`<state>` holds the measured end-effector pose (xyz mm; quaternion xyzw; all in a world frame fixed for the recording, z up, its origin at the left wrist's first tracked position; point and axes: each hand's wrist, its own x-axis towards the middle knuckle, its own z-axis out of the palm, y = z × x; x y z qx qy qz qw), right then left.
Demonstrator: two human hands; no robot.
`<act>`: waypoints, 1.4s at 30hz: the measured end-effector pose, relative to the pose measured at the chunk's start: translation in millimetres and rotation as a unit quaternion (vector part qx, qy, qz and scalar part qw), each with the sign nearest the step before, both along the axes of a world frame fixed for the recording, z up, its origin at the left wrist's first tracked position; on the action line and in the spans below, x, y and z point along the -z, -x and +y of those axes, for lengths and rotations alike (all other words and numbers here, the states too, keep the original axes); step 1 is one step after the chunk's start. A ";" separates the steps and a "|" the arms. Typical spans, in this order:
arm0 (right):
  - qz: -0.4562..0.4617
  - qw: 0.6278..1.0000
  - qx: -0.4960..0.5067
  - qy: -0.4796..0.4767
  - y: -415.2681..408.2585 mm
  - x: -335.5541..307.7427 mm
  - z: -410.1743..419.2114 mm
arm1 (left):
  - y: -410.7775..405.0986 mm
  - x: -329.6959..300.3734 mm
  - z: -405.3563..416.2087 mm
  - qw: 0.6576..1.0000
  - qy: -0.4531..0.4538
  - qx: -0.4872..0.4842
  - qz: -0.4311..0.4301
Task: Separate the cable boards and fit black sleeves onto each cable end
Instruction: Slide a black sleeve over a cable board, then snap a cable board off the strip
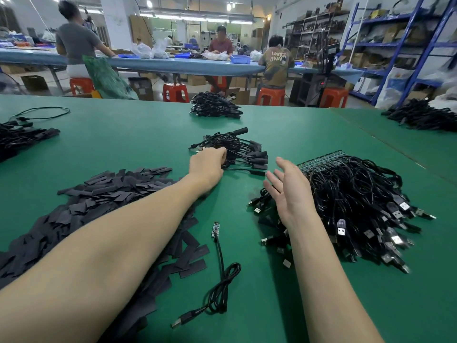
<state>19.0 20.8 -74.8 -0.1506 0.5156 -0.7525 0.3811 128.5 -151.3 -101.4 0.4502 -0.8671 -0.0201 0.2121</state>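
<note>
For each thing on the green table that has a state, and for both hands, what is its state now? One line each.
Left hand: fingers curled on the sleeved cable bundle.
Right hand: open, raised, holds nothing.
Sleeved cable bundle: black sleeves fitted on the ends.
Single cable: loose, board end bare, no sleeve.
Joined cable boards: not yet separated, in a row.
Black sleeves: loose pile, unused.

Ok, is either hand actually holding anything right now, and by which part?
The left hand grips the small bundle of sleeved black cables at its coiled cable part, though the fingers are hidden. The right hand is open and holds nothing.
</note>
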 end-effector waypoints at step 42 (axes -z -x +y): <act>0.562 0.754 -0.270 -0.206 -62.1 27.5 -10.4 | -97.8 -11.7 83.1 0.704 -0.461 0.051 0.537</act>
